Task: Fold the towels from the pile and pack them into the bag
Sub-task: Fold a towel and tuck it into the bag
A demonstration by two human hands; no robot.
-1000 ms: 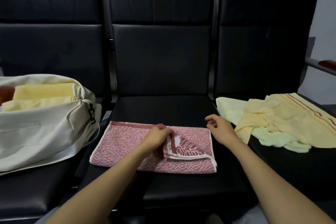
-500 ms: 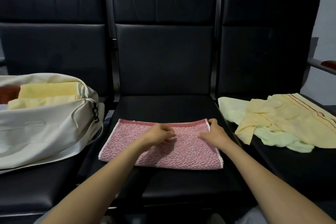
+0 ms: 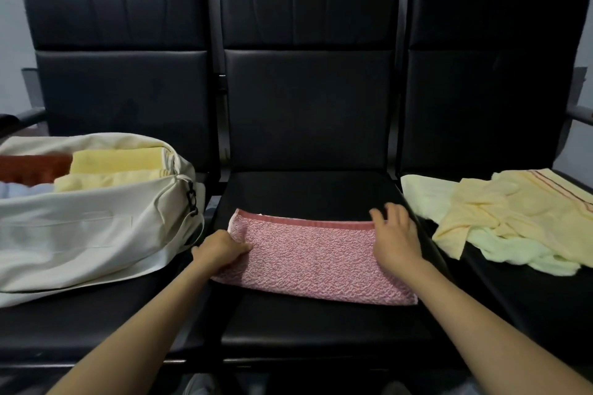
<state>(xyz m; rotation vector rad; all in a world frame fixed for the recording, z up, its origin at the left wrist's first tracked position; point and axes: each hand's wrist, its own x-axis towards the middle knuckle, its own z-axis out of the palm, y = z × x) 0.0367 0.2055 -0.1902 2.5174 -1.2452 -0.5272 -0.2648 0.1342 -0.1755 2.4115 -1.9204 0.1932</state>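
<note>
A folded pink towel [image 3: 316, 258] lies flat on the middle black seat. My left hand [image 3: 219, 250] grips its left edge, thumb on top and fingers curled around it. My right hand [image 3: 394, 239] lies flat on the towel's right end with fingers straight. On the left seat sits a cream bag [image 3: 83, 231], open at the top, with folded yellow towels [image 3: 115, 167] and a rust-red one [image 3: 30, 167] inside. A loose pile of yellow and pale green towels [image 3: 513, 218] lies on the right seat.
Three joined black padded chairs [image 3: 308, 106] with tall backs stand against a grey wall. Metal armrests stick out at the far left [image 3: 25, 117] and far right [image 3: 580, 112]. Bare black seat shows in front of the towel.
The towel's turned-up corner was laid flat. My left hand slid from the towel's middle to its left edge and took hold; my right hand stayed at the right end.
</note>
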